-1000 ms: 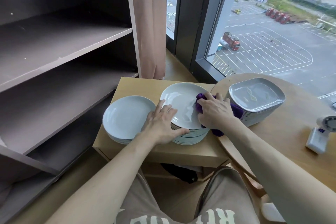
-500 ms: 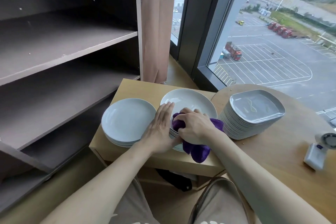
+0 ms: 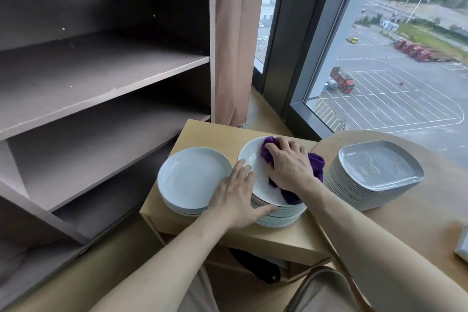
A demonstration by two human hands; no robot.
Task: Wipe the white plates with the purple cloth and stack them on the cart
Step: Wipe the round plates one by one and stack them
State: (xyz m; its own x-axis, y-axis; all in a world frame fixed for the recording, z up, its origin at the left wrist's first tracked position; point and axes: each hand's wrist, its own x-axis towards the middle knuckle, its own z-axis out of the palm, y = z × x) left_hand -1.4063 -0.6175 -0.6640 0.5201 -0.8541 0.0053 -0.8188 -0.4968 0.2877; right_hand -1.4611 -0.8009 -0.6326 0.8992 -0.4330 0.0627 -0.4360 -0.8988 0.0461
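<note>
Two stacks of round white plates stand on a light wooden cart (image 3: 207, 134). The left stack (image 3: 192, 177) is lower. On the taller right stack (image 3: 255, 167), my right hand (image 3: 288, 164) grips the bunched purple cloth (image 3: 316, 167) and presses it onto the top plate's far half. My left hand (image 3: 235, 195) lies flat on that stack's near-left rim, fingers straight and thumb along the plate edges.
A stack of grey squarish plates (image 3: 377, 172) sits on the round wooden table (image 3: 417, 215) to the right. A dark shelf unit (image 3: 101, 83) stands on the left, a tan curtain (image 3: 233, 45) and window behind. A black item (image 3: 255, 266) lies under the cart.
My right hand has moved the purple cloth from the plate's near edge to its far side. My left hand stays on the stack's rim. The view has tilted upward.
</note>
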